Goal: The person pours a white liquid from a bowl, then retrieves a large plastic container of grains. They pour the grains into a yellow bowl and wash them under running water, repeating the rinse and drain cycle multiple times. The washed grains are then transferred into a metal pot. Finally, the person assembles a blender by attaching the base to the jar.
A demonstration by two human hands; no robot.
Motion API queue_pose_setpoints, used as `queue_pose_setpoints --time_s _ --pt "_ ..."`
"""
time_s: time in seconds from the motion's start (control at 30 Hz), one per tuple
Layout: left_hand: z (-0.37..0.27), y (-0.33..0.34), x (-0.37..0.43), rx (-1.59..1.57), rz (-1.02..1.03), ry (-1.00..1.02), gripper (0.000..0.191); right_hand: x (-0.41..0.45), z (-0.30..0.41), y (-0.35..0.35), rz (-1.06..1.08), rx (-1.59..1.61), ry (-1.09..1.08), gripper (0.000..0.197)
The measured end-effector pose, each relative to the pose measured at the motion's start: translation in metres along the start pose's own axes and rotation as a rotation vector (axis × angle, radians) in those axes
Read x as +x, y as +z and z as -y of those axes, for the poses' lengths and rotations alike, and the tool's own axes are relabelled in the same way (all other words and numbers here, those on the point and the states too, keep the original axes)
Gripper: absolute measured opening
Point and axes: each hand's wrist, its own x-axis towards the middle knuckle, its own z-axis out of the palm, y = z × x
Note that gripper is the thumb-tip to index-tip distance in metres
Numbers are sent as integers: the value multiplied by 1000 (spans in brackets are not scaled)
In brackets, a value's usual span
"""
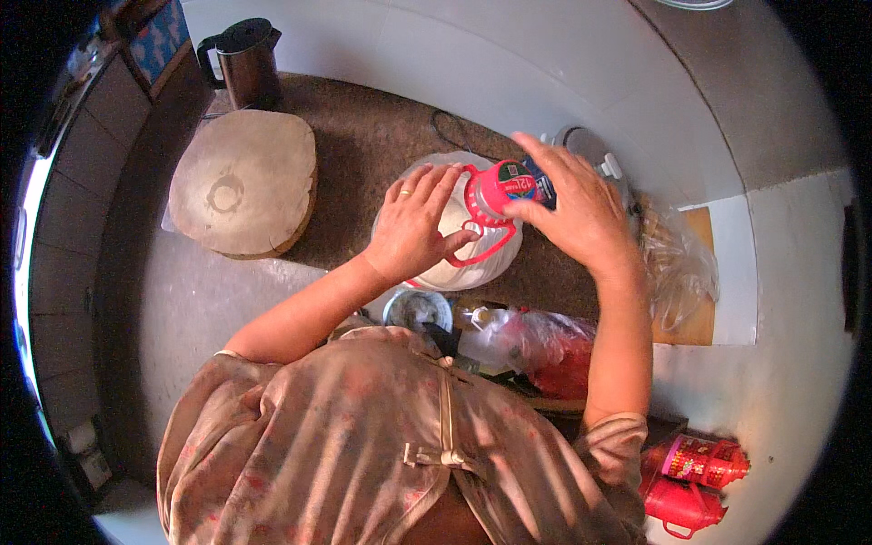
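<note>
A large translucent plastic jug point(480, 269) with pale contents stands on the counter before me. It has a bright red screw cap point(512, 182) with printed writing and a red carrying handle point(494, 253). My left hand point(421, 221) is spread over the jug's shoulder, thumb and fingers to the left of the neck. Beside the cap is my right hand point(579, 204), its thumb over the cap's near edge and its fingers well apart. Whether that thumb presses on the cap cannot be told. Something dark blue point(539, 182) shows between the cap and my right palm.
A wooden chopping block point(248, 180) and an electric kettle point(248, 68) stand at left. Near my body are a metal bowl point(417, 312) and a red plastic bag point(562, 368). A clear plastic bag point(678, 266) lies at right; red vacuum flasks point(708, 463) lie lower right.
</note>
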Motion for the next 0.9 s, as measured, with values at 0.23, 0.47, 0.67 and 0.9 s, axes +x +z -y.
queue_pose_setpoints --time_s 0.23,0.47,0.67,0.9 --pt "2 -3 0 20 9 -10 89 20 25 2 192 -15 283 54" --pt "-2 -1 0 5 3 9 87 2 -12 20 79 148 -138 63" --pt "1 -3 1 -23 -36 39 84 14 3 21 -43 37 -105 59" --pt "-5 2 9 -90 14 64 85 12 -37 95 -313 50 -363 19"
